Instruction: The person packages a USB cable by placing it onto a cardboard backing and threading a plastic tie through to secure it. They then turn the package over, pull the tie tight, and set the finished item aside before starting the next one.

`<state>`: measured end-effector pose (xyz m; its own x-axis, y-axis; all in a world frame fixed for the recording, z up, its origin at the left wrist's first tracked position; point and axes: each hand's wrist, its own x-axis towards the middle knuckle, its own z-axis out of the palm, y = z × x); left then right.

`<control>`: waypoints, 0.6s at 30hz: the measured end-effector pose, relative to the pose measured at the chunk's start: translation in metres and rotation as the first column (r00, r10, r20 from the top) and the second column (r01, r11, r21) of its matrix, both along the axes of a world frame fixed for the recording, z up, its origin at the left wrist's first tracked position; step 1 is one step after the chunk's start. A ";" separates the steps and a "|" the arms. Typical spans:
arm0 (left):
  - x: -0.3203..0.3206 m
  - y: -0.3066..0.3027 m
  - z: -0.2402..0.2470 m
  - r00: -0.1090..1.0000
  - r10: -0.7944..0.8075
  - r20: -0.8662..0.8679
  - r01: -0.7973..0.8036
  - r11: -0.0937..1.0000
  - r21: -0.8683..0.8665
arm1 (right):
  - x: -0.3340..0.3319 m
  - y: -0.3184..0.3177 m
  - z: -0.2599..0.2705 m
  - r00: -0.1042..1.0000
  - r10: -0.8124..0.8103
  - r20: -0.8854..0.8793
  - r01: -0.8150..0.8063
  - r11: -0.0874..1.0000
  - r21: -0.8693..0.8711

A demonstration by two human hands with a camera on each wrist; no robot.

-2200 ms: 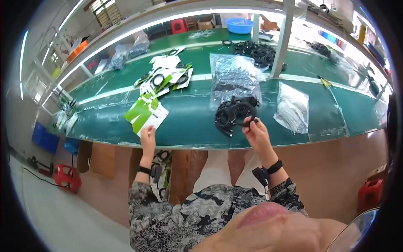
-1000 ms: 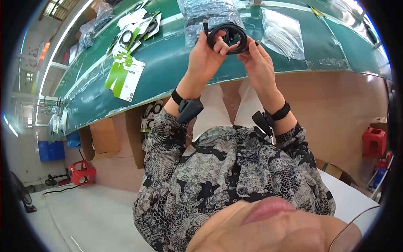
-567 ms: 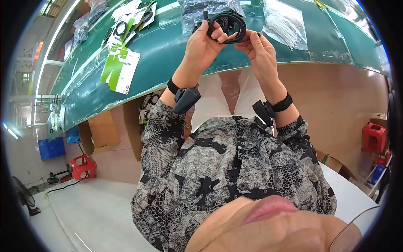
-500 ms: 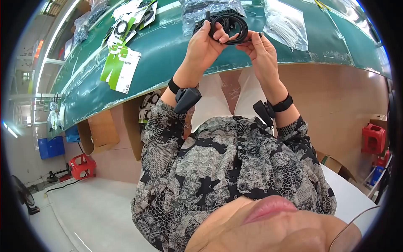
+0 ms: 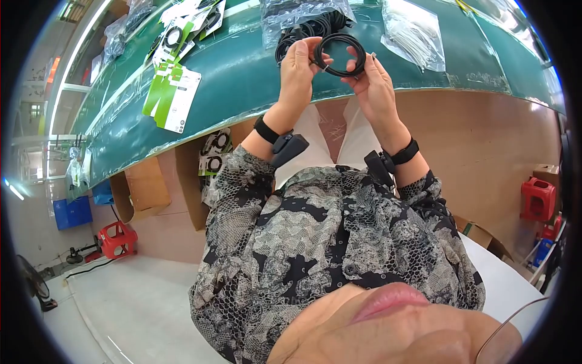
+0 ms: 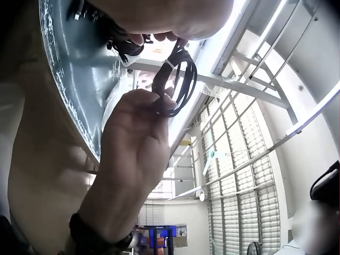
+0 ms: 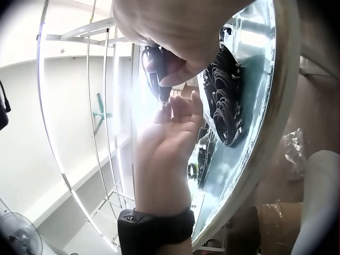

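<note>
The left hand (image 5: 295, 76) pinches the left side of a coiled black cable (image 5: 359, 45) between thumb and fingers, close to a small white tie (image 6: 169, 64) that wraps the strands. The right hand (image 5: 378, 91) holds the coil's opposite side, thumb and fingers closed on it. The ring faces the head camera and is raised in front of the person, over the near edge of the counter (image 5: 242, 79).

Just beyond the coil, a heap of black cables (image 5: 315, 25) lies on the counter, partly beside and partly under a clear plastic bag (image 5: 282, 13). To the right, apart from the heap, rests a clear bag of thin white strips (image 5: 413, 36) (they look rather like cable ties). Well to the left, green and white cards (image 5: 173, 97) overlap near the front edge; more cards, with black coils on them, lie behind.

Each wrist wears a black band with a small dark device. Under the counter's edge, more cards with black coils (image 5: 215, 155) show beside a cardboard box (image 5: 191, 182). Farther out are a red stool (image 5: 118, 241) at left and another red stool (image 5: 538, 199) at right.
</note>
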<state>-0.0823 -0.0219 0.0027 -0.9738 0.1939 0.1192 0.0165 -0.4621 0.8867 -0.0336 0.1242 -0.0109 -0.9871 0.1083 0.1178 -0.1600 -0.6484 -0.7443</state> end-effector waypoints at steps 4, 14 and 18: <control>-0.002 -0.004 -0.007 0.999 -0.042 0.028 0.037 0.982 0.184 | 0.000 0.005 0.002 1.000 0.016 -0.012 -0.017 1.000 -0.020; -0.010 -0.020 -0.001 0.963 -0.270 0.016 0.262 0.946 0.192 | -0.003 0.013 0.002 0.998 0.055 -0.036 -0.057 0.998 -0.038; -0.014 -0.026 0.001 0.961 -0.269 0.056 0.248 0.936 0.251 | 0.000 0.015 0.003 0.999 0.048 0.000 -0.048 0.998 -0.032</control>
